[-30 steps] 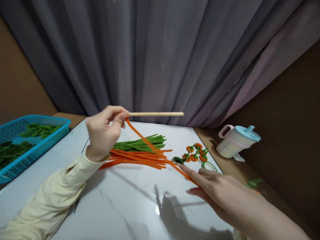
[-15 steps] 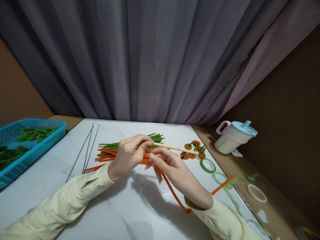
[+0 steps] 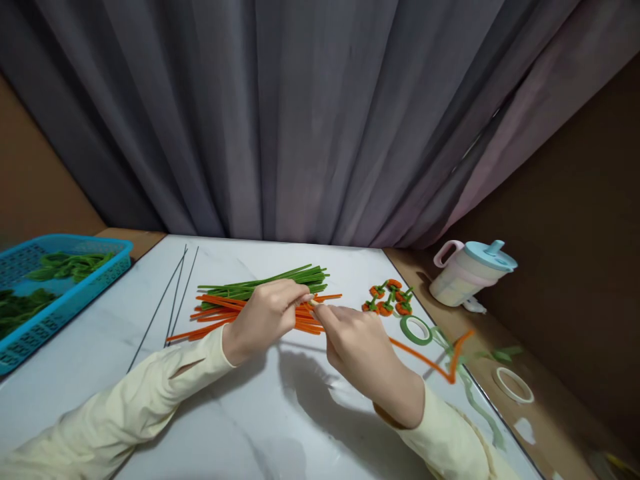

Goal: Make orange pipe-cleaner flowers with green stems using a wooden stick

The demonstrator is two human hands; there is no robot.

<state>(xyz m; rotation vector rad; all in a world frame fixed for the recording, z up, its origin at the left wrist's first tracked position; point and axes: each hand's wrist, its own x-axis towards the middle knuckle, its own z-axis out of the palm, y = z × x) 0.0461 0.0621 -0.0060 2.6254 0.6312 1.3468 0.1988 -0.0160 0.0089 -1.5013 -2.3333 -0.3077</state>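
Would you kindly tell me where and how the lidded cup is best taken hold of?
Probably by its pink handle, coming from the left side of the view. The handle is an open loop standing out that way from the cup, so fingers could likely pass through it, clear of the blue lid.

The left hand [image 3: 265, 317] hides part of the orange stems [image 3: 223, 305]; left of them, the blue basket [image 3: 95, 285] is cut off.

left hand [image 3: 267, 317]: fingers pinched | right hand [image 3: 365, 343]: knuckles up, fingers curled | fingertips close together | forearms [image 3: 135, 393] angled inward
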